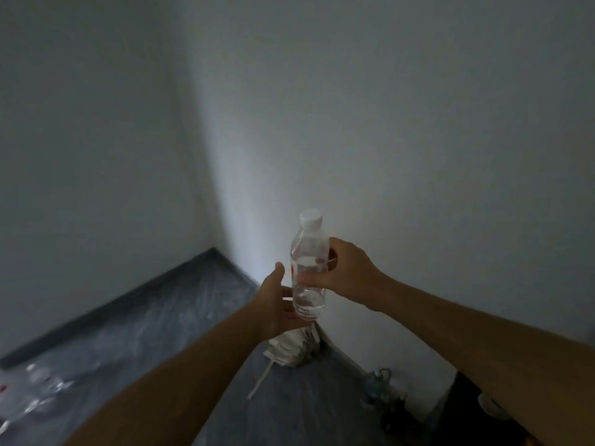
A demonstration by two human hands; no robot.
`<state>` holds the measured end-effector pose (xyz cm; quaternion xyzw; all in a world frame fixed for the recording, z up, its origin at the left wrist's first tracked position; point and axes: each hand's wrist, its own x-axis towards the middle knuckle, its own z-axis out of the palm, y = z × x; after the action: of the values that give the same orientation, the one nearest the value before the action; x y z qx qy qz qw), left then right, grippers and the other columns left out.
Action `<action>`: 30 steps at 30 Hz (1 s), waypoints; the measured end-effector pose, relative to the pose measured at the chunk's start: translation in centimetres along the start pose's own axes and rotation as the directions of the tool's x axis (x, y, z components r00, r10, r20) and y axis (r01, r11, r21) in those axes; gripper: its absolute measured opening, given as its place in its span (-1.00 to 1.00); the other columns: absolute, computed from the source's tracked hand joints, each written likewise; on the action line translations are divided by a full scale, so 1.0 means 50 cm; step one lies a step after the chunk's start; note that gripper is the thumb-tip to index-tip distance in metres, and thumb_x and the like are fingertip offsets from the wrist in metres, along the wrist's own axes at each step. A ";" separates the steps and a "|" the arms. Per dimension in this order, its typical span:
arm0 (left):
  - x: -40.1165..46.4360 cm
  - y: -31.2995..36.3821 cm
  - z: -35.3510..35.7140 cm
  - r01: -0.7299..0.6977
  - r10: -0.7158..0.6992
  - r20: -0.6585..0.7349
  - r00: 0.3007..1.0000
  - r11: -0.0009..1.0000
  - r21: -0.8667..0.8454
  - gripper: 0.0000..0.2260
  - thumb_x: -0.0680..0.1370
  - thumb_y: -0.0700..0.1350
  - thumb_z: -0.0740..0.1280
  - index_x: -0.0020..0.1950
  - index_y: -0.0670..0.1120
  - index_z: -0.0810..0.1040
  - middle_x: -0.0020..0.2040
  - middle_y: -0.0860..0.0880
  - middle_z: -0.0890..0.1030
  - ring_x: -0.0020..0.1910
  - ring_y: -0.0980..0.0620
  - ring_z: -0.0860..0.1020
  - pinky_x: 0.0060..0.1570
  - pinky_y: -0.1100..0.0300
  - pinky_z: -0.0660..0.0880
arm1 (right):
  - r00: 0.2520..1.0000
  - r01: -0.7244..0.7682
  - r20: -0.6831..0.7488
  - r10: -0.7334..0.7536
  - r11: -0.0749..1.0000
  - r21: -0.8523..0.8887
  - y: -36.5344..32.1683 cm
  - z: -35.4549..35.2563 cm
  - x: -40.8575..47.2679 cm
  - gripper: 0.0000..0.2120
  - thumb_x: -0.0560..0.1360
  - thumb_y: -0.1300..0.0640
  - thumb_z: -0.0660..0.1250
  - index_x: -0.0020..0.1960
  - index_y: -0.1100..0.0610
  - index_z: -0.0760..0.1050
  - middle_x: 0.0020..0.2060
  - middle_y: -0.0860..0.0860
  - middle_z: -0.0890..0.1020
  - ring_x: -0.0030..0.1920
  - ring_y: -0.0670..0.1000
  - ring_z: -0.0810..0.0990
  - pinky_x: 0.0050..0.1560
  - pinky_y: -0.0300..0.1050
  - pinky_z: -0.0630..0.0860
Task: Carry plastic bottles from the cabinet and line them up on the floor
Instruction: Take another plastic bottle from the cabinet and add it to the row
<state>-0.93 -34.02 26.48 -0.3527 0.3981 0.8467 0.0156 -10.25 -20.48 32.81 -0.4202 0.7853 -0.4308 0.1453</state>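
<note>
Bottle (308,265), clear with a white cap, stands upright in mid-air before the white wall. The right hand (341,272) curls its fingers round its middle; the left hand (277,304) cups its base, thumb raised. Blurred bottles (35,391) lie on the dark floor (154,323) at lower left.

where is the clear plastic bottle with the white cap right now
In the head view the clear plastic bottle with the white cap is upright in mid-air at centre, in front of the pale wall, gripped by the right hand, with the left hand at its base.
</note>
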 end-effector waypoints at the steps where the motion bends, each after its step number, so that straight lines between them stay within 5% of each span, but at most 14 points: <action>1: -0.017 0.009 -0.025 -0.024 0.023 -0.031 0.999 1.000 -0.017 -0.25 0.47 0.40 0.11 0.23 -0.27 0.45 0.10 -0.30 0.61 -0.02 -0.27 0.64 -0.11 -0.11 0.60 | 1.000 0.020 0.021 -0.020 1.000 0.006 -0.018 0.024 0.012 -0.35 0.21 -0.23 0.54 0.18 0.05 0.49 -0.01 -0.06 0.64 -0.04 -0.06 0.62 0.05 -0.01 0.60; 10: -0.178 0.070 -0.290 -0.182 0.146 -0.215 0.966 0.971 -0.158 -0.36 0.53 0.34 0.08 0.08 -0.24 0.52 -0.19 -0.28 0.68 -0.21 -0.22 0.68 -0.34 -0.06 0.60 | 0.965 0.146 0.204 -0.163 0.984 0.098 -0.199 0.285 0.087 -0.40 0.24 -0.19 0.56 0.16 0.06 0.50 0.00 -0.06 0.65 -0.03 -0.08 0.63 0.03 -0.11 0.59; 14: -0.226 0.089 -0.436 -0.211 0.161 -0.339 0.927 0.971 -0.115 -0.35 0.52 0.35 0.08 0.07 -0.23 0.54 -0.03 -0.28 0.64 -0.05 -0.24 0.63 -0.14 -0.09 0.60 | 0.945 0.169 0.260 -0.200 0.976 0.137 -0.275 0.409 0.104 -0.42 0.23 -0.18 0.57 0.15 0.04 0.51 -0.05 -0.09 0.66 -0.07 -0.11 0.64 -0.03 -0.17 0.60; 18: -0.279 0.103 -0.562 -0.229 0.146 -0.416 0.898 0.961 -0.158 -0.32 0.52 0.36 0.07 0.09 -0.25 0.53 -0.04 -0.28 0.64 -0.08 -0.24 0.64 -0.26 -0.06 0.60 | 0.924 0.164 0.312 -0.221 0.966 0.199 -0.341 0.528 0.119 -0.45 0.24 -0.11 0.59 0.14 0.05 0.53 -0.07 -0.09 0.67 -0.09 -0.13 0.65 -0.06 -0.18 0.60; 26: -0.379 0.127 -0.760 -0.301 0.153 -0.498 0.854 0.925 -0.231 -0.33 0.52 0.36 0.11 0.05 -0.27 0.54 -0.18 -0.28 0.68 -0.07 -0.23 0.63 -0.19 -0.04 0.60 | 0.833 0.218 0.455 -0.314 0.943 0.251 -0.468 0.721 0.157 -0.43 0.24 -0.10 0.59 0.15 0.06 0.51 -0.03 -0.06 0.67 -0.03 -0.10 0.64 0.04 -0.03 0.61; 30: -0.413 0.159 -0.832 -0.353 0.151 -0.544 0.826 0.890 -0.289 -0.32 0.52 0.35 0.12 0.09 -0.28 0.53 -0.07 -0.29 0.66 -0.09 -0.23 0.63 -0.25 -0.03 0.60 | 0.790 0.268 0.490 -0.369 0.926 0.266 -0.526 0.799 0.202 -0.40 0.23 -0.11 0.59 0.17 0.07 0.50 0.00 -0.06 0.66 -0.01 -0.09 0.64 0.05 -0.03 0.61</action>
<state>36.44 -62.67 26.26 -0.5021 0.2613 0.7783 -0.2718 21.30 -57.81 31.73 -0.6344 0.5886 -0.3858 0.3197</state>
